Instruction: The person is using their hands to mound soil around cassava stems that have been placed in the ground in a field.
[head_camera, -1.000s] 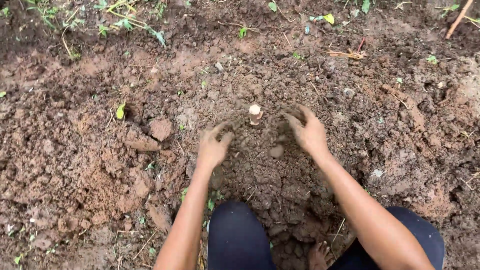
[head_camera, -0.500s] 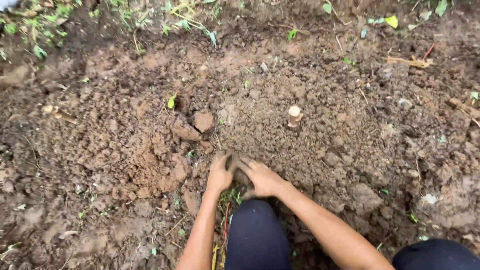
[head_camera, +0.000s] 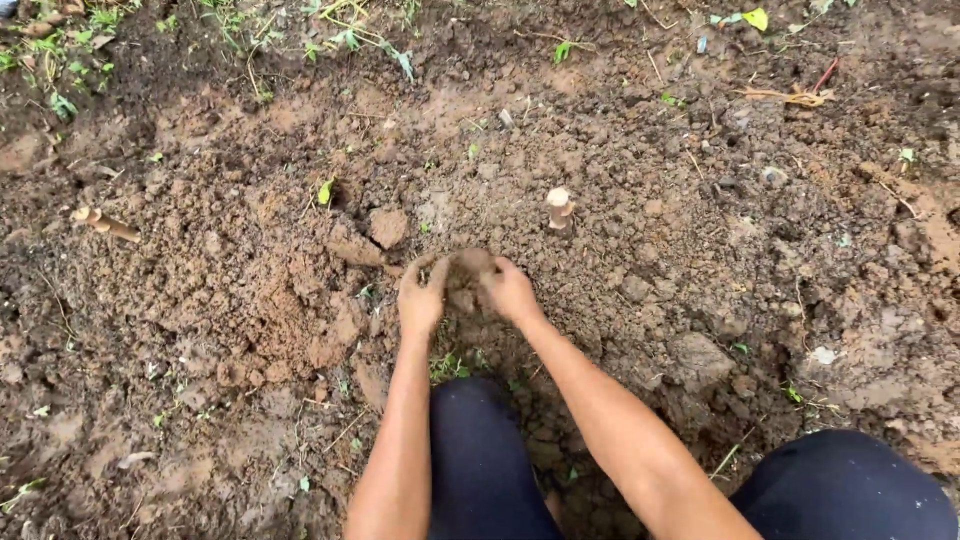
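Left hand (head_camera: 420, 300) and right hand (head_camera: 510, 290) cupped together, grasping a soil clod (head_camera: 465, 275) between them. Cut stem (head_camera: 558, 208) upright in soil just beyond. Dark-clad knees (head_camera: 480, 460) below.

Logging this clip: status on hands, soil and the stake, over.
Left hand and right hand cupped together around a soil clump. Cut stake upright in ground, beyond right hand, untouched. Nothing between.

Bare forearms, no sleeves; dark navy trousers (head_camera: 480, 460) on both knees.
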